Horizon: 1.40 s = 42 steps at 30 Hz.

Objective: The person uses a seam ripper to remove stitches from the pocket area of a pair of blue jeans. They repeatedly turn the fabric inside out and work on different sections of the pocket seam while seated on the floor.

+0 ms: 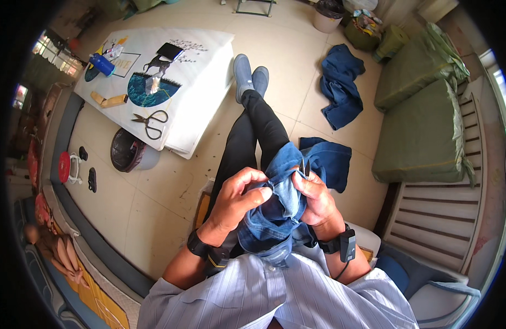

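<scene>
A blue denim garment (264,227) lies bunched over my lap, its paler inner side and a frayed edge turned up between my hands. My left hand (239,200) pinches the cloth between thumb and fingers at the left of that edge. On the other side, my right hand (317,202) grips the denim with its thumb on top. Two pointed metal blades, which look like thread snips (304,166), stick up from the right hand's fingers; their handle is hidden. Part of the denim hangs past my right knee.
A covered table (209,52) at the front left bears large black scissors (150,124) and a blue roll (102,64). Below it stands a lined bin (133,151). More denim (341,85) lies on the floor. Green cushions (420,134) rest on a slatted bench; another person (58,249) is at far left.
</scene>
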Each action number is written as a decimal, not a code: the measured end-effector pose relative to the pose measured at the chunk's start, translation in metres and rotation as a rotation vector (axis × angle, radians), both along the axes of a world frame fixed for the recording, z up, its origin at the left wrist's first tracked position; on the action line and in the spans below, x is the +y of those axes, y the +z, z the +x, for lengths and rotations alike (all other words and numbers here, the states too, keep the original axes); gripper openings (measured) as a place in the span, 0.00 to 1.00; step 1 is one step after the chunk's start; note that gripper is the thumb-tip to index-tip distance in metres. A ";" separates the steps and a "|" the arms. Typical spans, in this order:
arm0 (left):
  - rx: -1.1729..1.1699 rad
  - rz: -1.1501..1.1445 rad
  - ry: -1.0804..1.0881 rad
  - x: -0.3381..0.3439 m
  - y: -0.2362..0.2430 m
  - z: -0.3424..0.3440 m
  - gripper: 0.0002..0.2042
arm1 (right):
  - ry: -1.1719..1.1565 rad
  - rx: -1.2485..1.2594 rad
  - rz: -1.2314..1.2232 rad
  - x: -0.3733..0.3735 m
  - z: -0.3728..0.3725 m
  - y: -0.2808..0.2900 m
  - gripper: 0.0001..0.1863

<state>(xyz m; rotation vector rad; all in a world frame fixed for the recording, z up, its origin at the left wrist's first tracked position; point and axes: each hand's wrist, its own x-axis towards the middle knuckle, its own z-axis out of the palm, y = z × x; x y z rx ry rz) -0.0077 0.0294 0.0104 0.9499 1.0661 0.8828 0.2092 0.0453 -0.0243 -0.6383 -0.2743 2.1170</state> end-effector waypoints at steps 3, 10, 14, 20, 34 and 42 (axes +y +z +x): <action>0.272 0.093 -0.082 0.004 0.010 0.002 0.08 | 0.017 -0.023 0.027 -0.002 -0.002 0.002 0.09; 0.190 0.048 -0.022 0.001 -0.006 0.000 0.07 | 0.014 -0.082 0.081 -0.005 -0.003 0.002 0.10; 0.141 -0.014 -0.003 0.004 0.004 0.002 0.07 | 0.043 -0.131 0.132 -0.005 -0.003 0.007 0.11; 0.241 0.061 -0.090 0.012 0.008 -0.001 0.07 | 0.094 -0.205 0.206 -0.004 -0.002 0.010 0.12; -0.161 -0.070 -0.021 0.000 0.000 -0.011 0.13 | 0.041 -0.252 0.177 -0.003 -0.001 0.007 0.08; -0.182 0.057 0.058 -0.010 -0.008 -0.009 0.13 | 0.033 -0.318 0.189 -0.002 -0.004 0.004 0.07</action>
